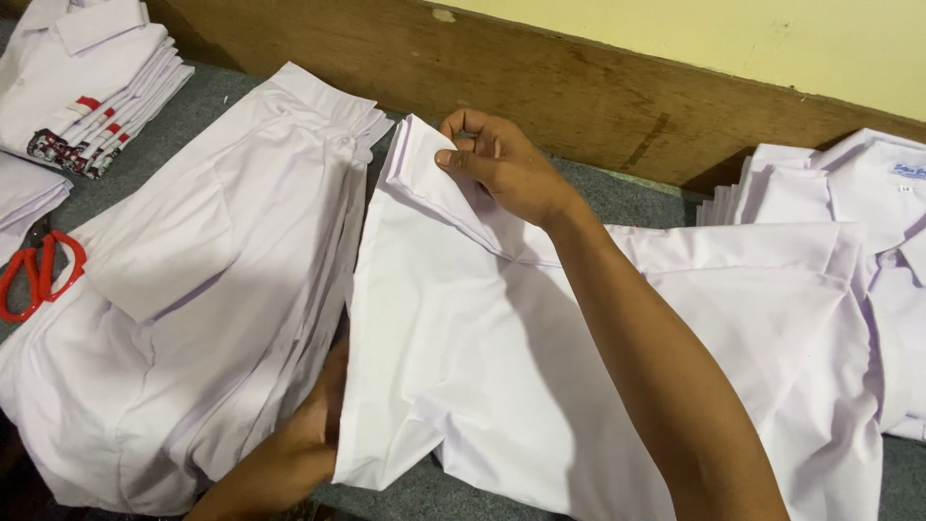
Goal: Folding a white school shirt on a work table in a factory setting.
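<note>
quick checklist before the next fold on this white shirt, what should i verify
1. Right hand grips the top corner of the white shirt: ok, fingers pinch the folded edge.
2. Left hand has the lower part of the fold: cannot tell, the cloth hides its fingers.
3. Folded edge runs straight from top to bottom: ok, though the bottom corner puckers a little.
4. Shirt kept apart from the stack of white shirts on the left: not ok, they touch along the fold.
5. Red-handled scissors away from the cloth being folded: ok, they lie at the far left edge.
</note>
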